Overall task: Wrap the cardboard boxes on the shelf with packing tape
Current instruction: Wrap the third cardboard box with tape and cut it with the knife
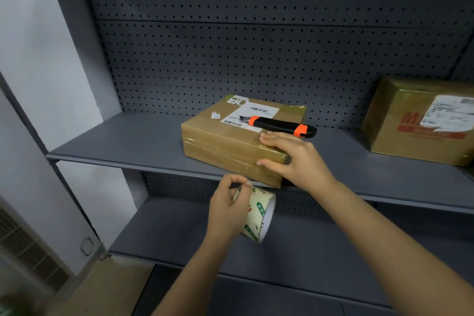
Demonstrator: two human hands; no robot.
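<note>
Now left hand [227, 209] grips tape roll [259, 215]; flat right hand [295, 159] presses box [220, 141], long axis left-right.

- The shelf [115, 141] lies bare left of the flat cardboard box [218, 141], out to its end.
- A utility knife [279, 126] lies across that box's top.
- Open shelf separates it from the larger box [410, 141] at right.
- The pegboard panel [256, 59] closes the back.
</note>
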